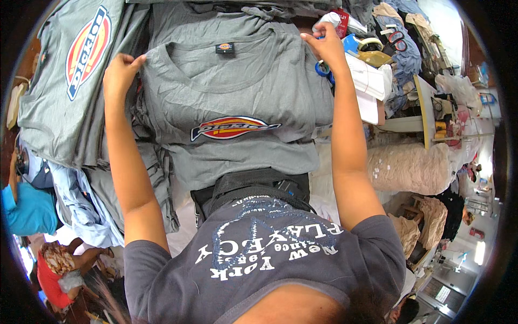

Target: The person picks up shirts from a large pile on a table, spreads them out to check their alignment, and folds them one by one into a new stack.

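A grey T-shirt (pixel 232 97) lies spread face up in front of me, its neckline at the far side. It has a dark neck label (pixel 225 48) and a red, yellow and blue printed emblem (pixel 236 128). My left hand (pixel 122 70) is closed in a pinch on the shirt's left shoulder corner. At the opposite shoulder corner, my right hand (pixel 329 47) has its thumb and fingers drawn together on the cloth. More grey cloth lies beneath the shirt and beyond it.
Left of me is a stack of grey shirts (pixel 51 119). To the right are a tape dispenser (pixel 372 48), red-handled scissors (pixel 397 41), a white packet (pixel 367 75) and a beige cloth bundle (pixel 410 167). People in blue (pixel 29 208) and red (pixel 51 278) are at the left.
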`<move>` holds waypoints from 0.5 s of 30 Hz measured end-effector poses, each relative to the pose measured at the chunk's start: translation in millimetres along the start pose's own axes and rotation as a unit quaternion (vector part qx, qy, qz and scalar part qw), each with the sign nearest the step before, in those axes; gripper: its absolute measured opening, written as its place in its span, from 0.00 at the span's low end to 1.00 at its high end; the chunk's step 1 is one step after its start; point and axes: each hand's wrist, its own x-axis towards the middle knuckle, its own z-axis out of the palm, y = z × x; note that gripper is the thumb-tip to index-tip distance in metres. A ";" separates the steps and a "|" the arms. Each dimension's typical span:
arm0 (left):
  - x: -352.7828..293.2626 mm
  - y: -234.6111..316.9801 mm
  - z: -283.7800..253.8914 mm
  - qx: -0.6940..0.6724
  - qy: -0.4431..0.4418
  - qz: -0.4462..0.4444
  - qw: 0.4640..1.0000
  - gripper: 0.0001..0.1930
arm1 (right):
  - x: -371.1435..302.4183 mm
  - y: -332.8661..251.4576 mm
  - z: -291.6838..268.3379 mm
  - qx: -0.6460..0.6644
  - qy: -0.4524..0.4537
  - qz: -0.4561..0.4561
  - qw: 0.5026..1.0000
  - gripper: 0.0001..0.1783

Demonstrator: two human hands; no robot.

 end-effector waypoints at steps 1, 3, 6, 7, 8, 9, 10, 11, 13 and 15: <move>-0.7 5.7 0.2 0.081 0.064 0.050 0.993 0.25 | 3.1 -1.2 0.4 0.003 -0.015 -0.045 0.999 0.28; 8.6 -3.0 18.5 0.066 0.144 0.293 0.943 0.19 | 11.2 -10.5 18.2 0.019 -0.056 -0.142 0.988 0.30; 21.7 -9.0 41.5 0.126 0.116 0.379 0.909 0.15 | 8.2 -20.3 45.9 -0.124 -0.081 -0.162 0.976 0.24; 25.9 -5.4 41.9 0.116 0.098 0.386 0.910 0.15 | 9.5 -25.3 48.3 -0.160 -0.082 -0.166 0.970 0.22; 28.1 -3.5 40.9 0.106 0.081 0.393 0.910 0.14 | 13.5 -28.7 44.5 -0.130 -0.099 -0.137 0.977 0.16; 30.6 -3.9 35.2 0.060 0.029 0.329 0.942 0.13 | 18.5 -32.3 39.3 -0.085 -0.110 -0.113 0.984 0.15; 30.7 8.0 25.0 0.011 -0.029 0.266 0.963 0.13 | 22.2 -29.2 30.4 -0.043 -0.119 -0.084 0.988 0.14; 28.9 14.0 15.1 -0.035 -0.084 0.198 0.976 0.13 | 24.2 -29.3 23.7 0.003 -0.130 -0.056 0.990 0.13; 27.8 15.1 6.8 -0.057 -0.076 0.219 0.971 0.12 | 26.6 -30.9 14.2 0.104 -0.137 -0.083 0.982 0.13; 26.0 17.3 0.5 -0.076 -0.087 0.226 0.967 0.12 | 27.9 -32.6 5.5 0.229 -0.154 -0.100 0.956 0.13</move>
